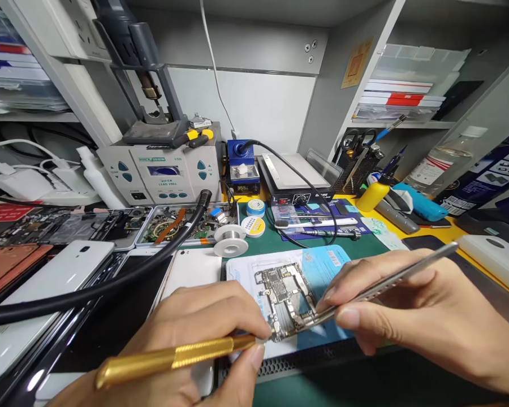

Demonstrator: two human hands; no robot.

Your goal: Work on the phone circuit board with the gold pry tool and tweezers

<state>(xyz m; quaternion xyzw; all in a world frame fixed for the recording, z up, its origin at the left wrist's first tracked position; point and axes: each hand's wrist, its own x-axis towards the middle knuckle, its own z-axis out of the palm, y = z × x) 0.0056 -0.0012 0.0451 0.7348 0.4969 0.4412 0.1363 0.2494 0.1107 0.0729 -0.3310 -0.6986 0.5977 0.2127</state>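
Note:
A phone circuit board (280, 285) lies on a blue and white packet (246, 271) in front of me. My left hand (195, 328) is at the board's near left corner, its thumb and fingers closed on a gold pen-shaped tool (165, 360) with a knurled grip. The tool's tip is mostly hidden by the fingers. From the right, my right hand (411, 311) grips metal tweezers (390, 282), slanting down to the left. The tweezers' points reach the board's near right edge; whether they pinch anything I cannot tell.
Several phones (55, 282) lie to the left, crossed by a thick black hose (123, 282). Behind the board stand a solder spool (231, 243), flux tins (254, 217), a toothbrush (318, 224), a grey hot-air station (165, 169) and a heating plate (294, 175). A yellow bottle (371, 195) is at the right.

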